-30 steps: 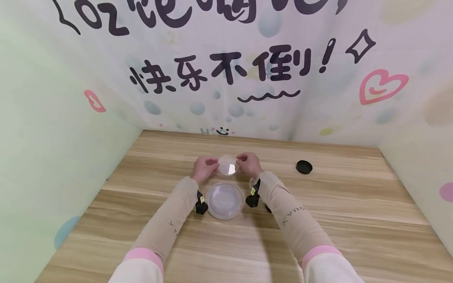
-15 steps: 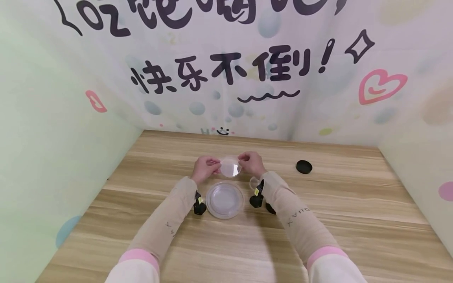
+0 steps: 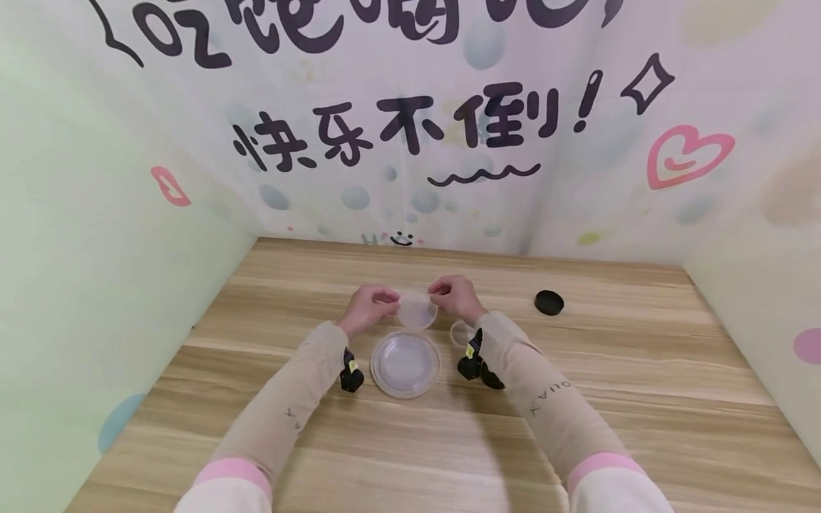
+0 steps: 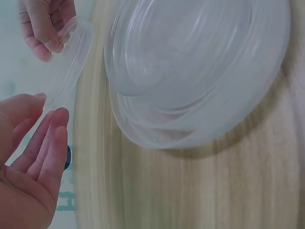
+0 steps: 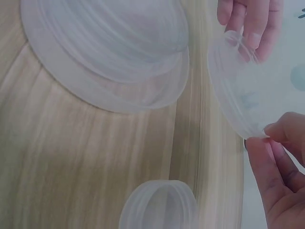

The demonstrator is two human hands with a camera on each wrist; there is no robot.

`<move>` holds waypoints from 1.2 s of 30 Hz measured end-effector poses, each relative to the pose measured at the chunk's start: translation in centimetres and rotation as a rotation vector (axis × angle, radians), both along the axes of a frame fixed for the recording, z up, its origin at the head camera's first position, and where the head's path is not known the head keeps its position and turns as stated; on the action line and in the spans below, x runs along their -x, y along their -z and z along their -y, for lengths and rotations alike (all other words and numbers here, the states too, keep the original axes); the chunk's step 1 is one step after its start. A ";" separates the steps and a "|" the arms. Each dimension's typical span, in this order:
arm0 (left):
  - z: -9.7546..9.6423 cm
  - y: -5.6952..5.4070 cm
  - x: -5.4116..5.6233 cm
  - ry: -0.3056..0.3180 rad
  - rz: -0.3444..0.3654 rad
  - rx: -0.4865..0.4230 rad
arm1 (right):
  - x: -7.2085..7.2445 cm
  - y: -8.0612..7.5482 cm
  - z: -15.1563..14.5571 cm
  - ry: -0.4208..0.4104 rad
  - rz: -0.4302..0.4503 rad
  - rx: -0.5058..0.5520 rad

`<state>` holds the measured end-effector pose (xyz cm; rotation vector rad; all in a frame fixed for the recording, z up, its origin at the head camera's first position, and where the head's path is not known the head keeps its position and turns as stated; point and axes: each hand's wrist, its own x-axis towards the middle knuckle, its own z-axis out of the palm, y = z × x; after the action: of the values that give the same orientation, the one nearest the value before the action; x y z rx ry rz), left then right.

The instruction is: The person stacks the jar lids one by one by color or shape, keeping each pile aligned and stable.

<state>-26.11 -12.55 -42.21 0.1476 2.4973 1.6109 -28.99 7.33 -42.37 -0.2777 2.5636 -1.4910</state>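
Observation:
A clear round plastic lid (image 3: 417, 313) is held up between both hands, tilted, just beyond a stack of larger clear round lids (image 3: 405, 365). My left hand (image 3: 370, 306) pinches its left edge between thumb and fingertips. At the opposite edge, my right hand (image 3: 457, 298) has the rim pinched the same way. In the left wrist view the raised lid (image 4: 76, 57) appears nearly edge-on, beside the nested larger lids (image 4: 190, 119) lying on the table.
A small clear lid (image 5: 162, 210) lies near the right wrist. Farther right is a round black lid (image 3: 549, 303); another black round piece (image 3: 492, 377) is partly covered by the right sleeve. A printed cloth wall (image 3: 398, 206) rises behind the wooden table (image 3: 410, 456).
The held lid has tilted and come slightly nearer the stack, its bright reflection gone. Both wrists have spread a little apart, showing more of the small clear lid and the black piece.

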 end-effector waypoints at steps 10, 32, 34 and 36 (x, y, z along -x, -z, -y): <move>0.4 -0.9 -0.7 0.083 -0.037 0.152 | -1.2 -0.7 0.7 -0.116 0.010 -0.067; 1.4 -1.2 -1.7 0.260 -0.004 0.161 | -2.7 -0.9 1.0 -0.306 0.046 -0.098; 1.5 -1.1 -1.6 0.275 -0.011 0.161 | -2.7 -0.8 1.1 -0.317 0.056 -0.108; 1.7 -0.9 -1.6 0.296 -0.023 0.165 | -2.8 -0.7 1.2 -0.328 0.062 -0.111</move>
<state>-24.46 -14.21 -41.29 0.4897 2.4696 1.2897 -26.23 6.15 -41.70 -0.5935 2.3976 -1.2167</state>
